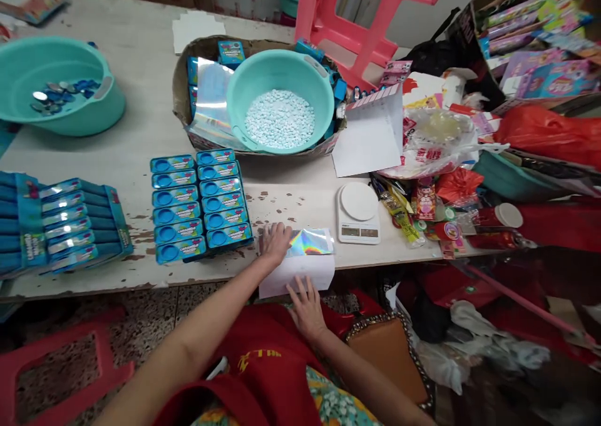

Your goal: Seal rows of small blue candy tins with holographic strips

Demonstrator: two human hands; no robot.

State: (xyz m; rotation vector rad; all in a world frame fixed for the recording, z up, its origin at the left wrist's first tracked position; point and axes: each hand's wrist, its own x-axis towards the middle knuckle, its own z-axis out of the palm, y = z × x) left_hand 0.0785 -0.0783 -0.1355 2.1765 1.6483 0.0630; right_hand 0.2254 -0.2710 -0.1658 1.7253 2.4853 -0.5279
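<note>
A sheet (300, 268) lies at the table's front edge, its upper part shiny and rainbow-coloured, its lower part white and hanging past the edge. My left hand (276, 243) rests on the sheet's upper left corner with the fingers spread. On the white lower part lies my right hand (306, 307), its fingers apart and holding nothing. To the left of my left hand stand two columns of small blue boxes (201, 204) with round blue windows. A white digital scale (359, 213) sits to the right of the sheet.
Behind the sheet, a carton (183, 94) of blue boxes bears a teal basin (282, 101) of pale pellets. Another teal basin (94, 116) is back left, with blue trays (66, 223) before it. Bags and packets crowd the right; a pink stool (370, 32) stands behind.
</note>
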